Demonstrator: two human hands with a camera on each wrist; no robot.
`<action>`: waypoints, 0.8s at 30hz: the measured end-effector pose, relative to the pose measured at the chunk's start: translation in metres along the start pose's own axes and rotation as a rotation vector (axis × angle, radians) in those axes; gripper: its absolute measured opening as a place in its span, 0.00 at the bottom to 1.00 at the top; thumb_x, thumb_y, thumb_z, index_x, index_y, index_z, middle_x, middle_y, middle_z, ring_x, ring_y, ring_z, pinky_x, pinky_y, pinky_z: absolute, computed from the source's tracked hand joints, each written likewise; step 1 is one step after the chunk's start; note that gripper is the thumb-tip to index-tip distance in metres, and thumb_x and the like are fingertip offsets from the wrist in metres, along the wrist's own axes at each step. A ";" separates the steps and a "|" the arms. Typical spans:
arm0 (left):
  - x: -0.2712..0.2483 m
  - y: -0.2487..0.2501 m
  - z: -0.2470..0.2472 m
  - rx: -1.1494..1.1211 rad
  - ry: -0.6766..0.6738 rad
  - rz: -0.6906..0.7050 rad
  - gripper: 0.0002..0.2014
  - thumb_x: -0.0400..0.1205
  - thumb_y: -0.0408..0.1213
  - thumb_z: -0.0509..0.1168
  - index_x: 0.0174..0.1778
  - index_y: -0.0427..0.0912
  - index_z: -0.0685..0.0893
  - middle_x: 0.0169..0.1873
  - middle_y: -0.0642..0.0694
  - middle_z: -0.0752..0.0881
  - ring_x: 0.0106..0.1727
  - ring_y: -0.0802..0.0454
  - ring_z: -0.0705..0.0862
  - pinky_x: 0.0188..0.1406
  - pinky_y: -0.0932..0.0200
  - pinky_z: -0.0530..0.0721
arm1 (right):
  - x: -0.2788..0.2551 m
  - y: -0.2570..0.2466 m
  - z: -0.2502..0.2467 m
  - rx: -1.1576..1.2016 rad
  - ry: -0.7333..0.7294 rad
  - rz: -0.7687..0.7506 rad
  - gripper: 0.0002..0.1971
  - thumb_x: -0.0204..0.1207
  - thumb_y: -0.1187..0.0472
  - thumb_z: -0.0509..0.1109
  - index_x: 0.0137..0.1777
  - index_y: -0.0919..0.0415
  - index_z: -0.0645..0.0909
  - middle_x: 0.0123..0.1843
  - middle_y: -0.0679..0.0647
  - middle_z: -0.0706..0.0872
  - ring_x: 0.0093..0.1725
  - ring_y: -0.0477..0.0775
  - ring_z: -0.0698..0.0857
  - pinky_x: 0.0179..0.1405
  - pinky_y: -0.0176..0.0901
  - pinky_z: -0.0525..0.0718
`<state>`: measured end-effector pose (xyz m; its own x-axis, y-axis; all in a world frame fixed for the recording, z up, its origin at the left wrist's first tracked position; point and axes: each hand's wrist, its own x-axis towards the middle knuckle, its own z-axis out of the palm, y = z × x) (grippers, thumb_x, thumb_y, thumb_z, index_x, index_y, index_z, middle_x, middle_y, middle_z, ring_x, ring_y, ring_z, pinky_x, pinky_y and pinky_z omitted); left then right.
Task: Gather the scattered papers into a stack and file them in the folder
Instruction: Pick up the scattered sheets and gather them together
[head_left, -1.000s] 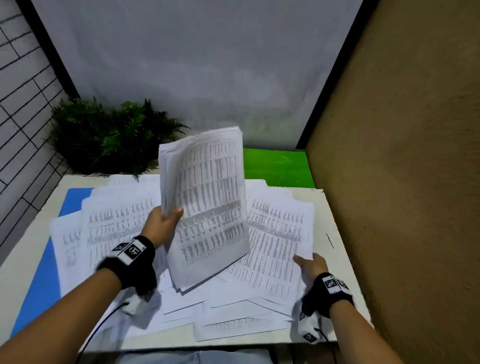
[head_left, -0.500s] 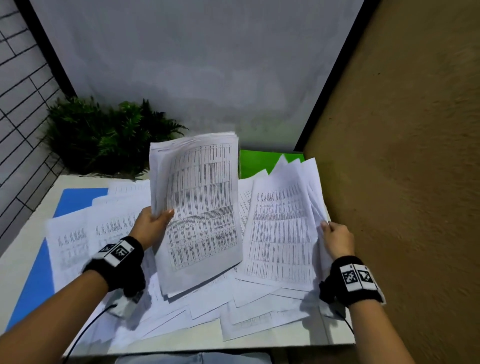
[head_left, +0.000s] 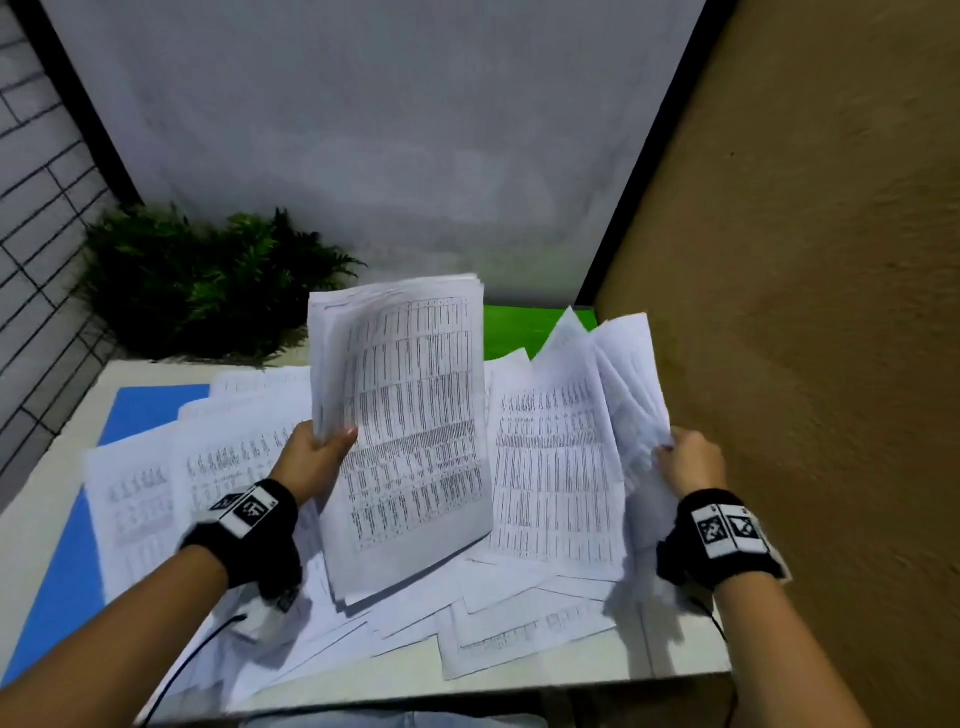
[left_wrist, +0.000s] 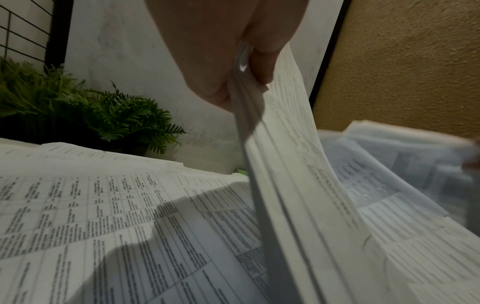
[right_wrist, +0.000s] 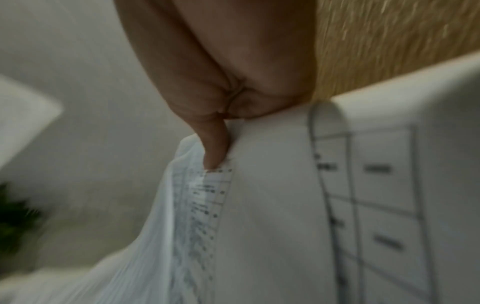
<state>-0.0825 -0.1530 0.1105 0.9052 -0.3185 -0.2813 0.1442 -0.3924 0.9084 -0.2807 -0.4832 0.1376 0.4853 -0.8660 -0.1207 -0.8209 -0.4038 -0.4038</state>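
Observation:
My left hand (head_left: 324, 452) grips the left edge of a thick stack of printed papers (head_left: 410, 436), held upright over the table; the left wrist view shows thumb and fingers (left_wrist: 262, 67) pinching that stack (left_wrist: 285, 185). My right hand (head_left: 685, 462) holds the right edge of a second, fanned bunch of sheets (head_left: 561, 467), lifted off the table; in the blurred right wrist view a fingertip (right_wrist: 215, 148) presses on those sheets (right_wrist: 259, 205). Several loose papers (head_left: 156, 493) lie scattered on the table. A green folder (head_left: 511, 327) shows at the back, mostly hidden by paper.
A blue sheet or mat (head_left: 62, 571) lies under the papers on the left of the white table (head_left: 691, 644). A green fern plant (head_left: 208, 280) stands at the back left. A brown wall (head_left: 805, 312) runs close along the table's right side.
My right hand took hold of a bunch of sheets that lay flat and lifted it up, fanned. The left hand's stack stayed upright and shifted slightly.

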 end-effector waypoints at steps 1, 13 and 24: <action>0.001 0.000 -0.001 0.000 0.001 0.003 0.11 0.82 0.37 0.61 0.35 0.37 0.74 0.23 0.43 0.69 0.26 0.49 0.69 0.27 0.59 0.69 | -0.001 -0.003 -0.019 0.015 0.071 -0.036 0.14 0.76 0.68 0.64 0.61 0.69 0.81 0.57 0.73 0.85 0.59 0.71 0.83 0.55 0.52 0.79; 0.006 0.014 0.009 -0.115 -0.001 0.068 0.10 0.81 0.36 0.63 0.50 0.31 0.77 0.30 0.43 0.79 0.32 0.48 0.78 0.31 0.58 0.76 | -0.058 -0.046 -0.127 1.193 -0.022 -0.262 0.17 0.49 0.51 0.83 0.35 0.57 0.86 0.28 0.44 0.91 0.29 0.42 0.87 0.36 0.39 0.87; -0.006 0.046 0.015 -0.405 -0.105 0.151 0.18 0.85 0.41 0.51 0.30 0.42 0.74 0.20 0.54 0.83 0.26 0.58 0.82 0.34 0.59 0.78 | -0.060 -0.087 0.038 1.283 -0.442 -0.069 0.20 0.64 0.72 0.74 0.59 0.70 0.81 0.41 0.54 0.92 0.42 0.56 0.89 0.43 0.45 0.88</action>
<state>-0.0873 -0.1816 0.1493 0.8858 -0.4402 -0.1468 0.1771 0.0282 0.9838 -0.2272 -0.3849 0.1456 0.7679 -0.5911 -0.2468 -0.0534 0.3249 -0.9442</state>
